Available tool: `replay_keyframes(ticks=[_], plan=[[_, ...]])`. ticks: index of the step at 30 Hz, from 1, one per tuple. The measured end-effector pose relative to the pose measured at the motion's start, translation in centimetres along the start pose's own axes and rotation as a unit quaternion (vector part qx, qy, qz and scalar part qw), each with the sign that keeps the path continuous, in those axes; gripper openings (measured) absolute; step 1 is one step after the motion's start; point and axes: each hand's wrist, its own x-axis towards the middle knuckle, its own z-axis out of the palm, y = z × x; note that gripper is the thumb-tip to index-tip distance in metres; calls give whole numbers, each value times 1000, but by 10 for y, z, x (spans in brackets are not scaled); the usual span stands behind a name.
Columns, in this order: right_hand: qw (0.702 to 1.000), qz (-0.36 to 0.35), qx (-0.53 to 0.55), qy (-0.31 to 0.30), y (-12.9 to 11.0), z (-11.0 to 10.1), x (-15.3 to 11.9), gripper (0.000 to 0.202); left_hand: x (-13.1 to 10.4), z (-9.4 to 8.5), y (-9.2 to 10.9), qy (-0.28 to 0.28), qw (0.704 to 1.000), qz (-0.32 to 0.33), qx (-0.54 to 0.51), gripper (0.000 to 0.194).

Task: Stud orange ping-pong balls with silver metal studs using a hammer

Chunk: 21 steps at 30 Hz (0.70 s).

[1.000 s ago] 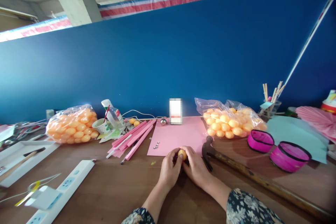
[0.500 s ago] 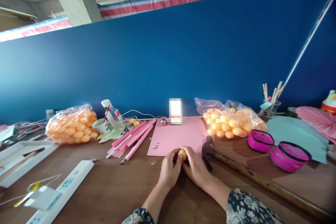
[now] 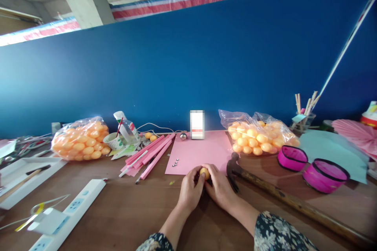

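Observation:
An orange ball (image 3: 204, 172), like a table tennis ball, is held between my two hands at the near edge of a pink sheet (image 3: 200, 151). My left hand (image 3: 192, 189) curls round it from the left, thumb on its near side. From the right, my right hand (image 3: 220, 190) closes on the same ball. Several small silver balls (image 3: 176, 162) lie on the sheet to the left, and a larger shiny metal ball (image 3: 183, 136) sits at its far left corner. A claw hammer (image 3: 273, 191) lies just right of my right hand.
Clear bags of orange balls stand at left (image 3: 84, 141) and right (image 3: 255, 137). Folded pink paper strips (image 3: 151, 155) lie left of the sheet. Further left is a white power strip (image 3: 78, 206). Magenta bands (image 3: 325, 175) lie beyond the hammer. A blue partition (image 3: 188, 66) closes off the back.

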Motion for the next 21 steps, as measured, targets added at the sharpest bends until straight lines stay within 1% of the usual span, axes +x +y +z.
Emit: replay_keyframes(ticks=[21], plan=[[1000,7,1,-10,0,-1,1,37,-1,-1,1,-8,1000,-4,8,30]])
